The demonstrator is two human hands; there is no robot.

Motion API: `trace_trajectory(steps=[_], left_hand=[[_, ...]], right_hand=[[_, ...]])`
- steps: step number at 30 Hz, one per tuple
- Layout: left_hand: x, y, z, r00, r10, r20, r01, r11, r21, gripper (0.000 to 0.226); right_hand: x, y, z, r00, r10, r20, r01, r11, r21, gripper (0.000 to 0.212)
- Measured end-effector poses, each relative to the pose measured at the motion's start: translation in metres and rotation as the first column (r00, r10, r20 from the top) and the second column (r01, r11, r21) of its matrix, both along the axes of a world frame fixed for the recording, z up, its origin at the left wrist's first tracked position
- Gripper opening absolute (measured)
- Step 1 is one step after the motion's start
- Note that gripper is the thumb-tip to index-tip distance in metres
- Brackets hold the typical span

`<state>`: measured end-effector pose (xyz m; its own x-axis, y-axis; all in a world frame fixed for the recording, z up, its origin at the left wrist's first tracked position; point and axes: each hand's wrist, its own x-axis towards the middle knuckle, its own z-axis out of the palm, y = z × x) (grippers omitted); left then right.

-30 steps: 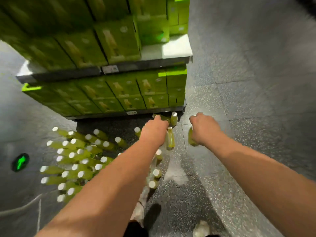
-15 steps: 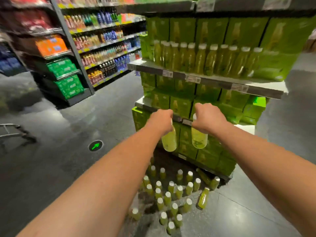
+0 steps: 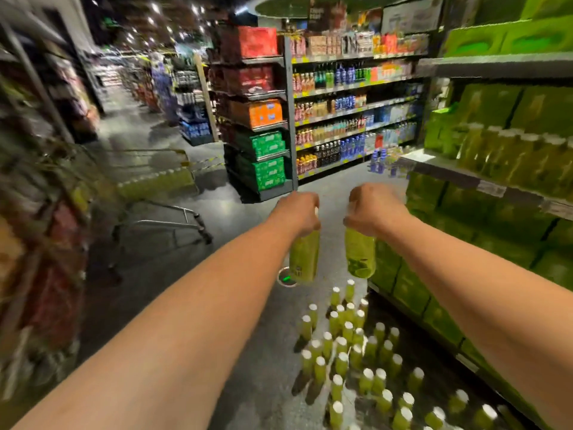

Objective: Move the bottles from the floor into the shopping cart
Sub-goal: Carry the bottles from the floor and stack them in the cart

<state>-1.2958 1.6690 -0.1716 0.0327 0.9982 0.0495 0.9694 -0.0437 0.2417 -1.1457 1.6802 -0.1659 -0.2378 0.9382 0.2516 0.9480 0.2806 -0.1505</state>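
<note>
Left grip [image 3: 299, 212], right grip [image 3: 375, 209], both clenched (knuckles up), level, close together

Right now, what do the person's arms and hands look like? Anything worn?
Left hand and right hand: bare, no gloves. Left forearm and right forearm: no sleeves, watch or bands in view. Blur hides fine detail.

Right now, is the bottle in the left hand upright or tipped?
Upright: the bottle hangs neck-up from the left hand, which grips its top.
</note>
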Motion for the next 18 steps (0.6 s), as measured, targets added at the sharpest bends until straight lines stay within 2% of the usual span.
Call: trace_trajectory(steps=[8, 12, 15, 18], left_hand=[[-0.17, 0.044, -0.009, 0.966, 0.256, 0.024, -0.256, 0.967, -0.012, 0.046], [-0.237, 0.082, -0.014, 0.933, 0.355, 0.063, -0.353, 0.935, -0.039, 0.046], [-0.283, 0.112, -0.01, 0.895, 0.436, 0.094, -0.434, 0.9, -0.038, 0.047], [-0.332, 0.138, -0.003, 0.858, 0.504, 0.103, -0.505, 0.863, -0.017, 0.048]], right_hand=[[-0.178, 0.075, -0.009, 0.975, 0.211, -0.075, -0.213, 0.977, -0.016, 0.029], [-0.251, 0.128, -0.011, 0.95, 0.311, -0.023, -0.312, 0.95, -0.027, 0.036], [-0.306, 0.171, -0.004, 0.91, 0.41, 0.054, -0.41, 0.912, -0.013, 0.035], [-0.36, 0.211, 0.005, 0.872, 0.486, 0.053, -0.487, 0.873, 0.007, 0.033]])
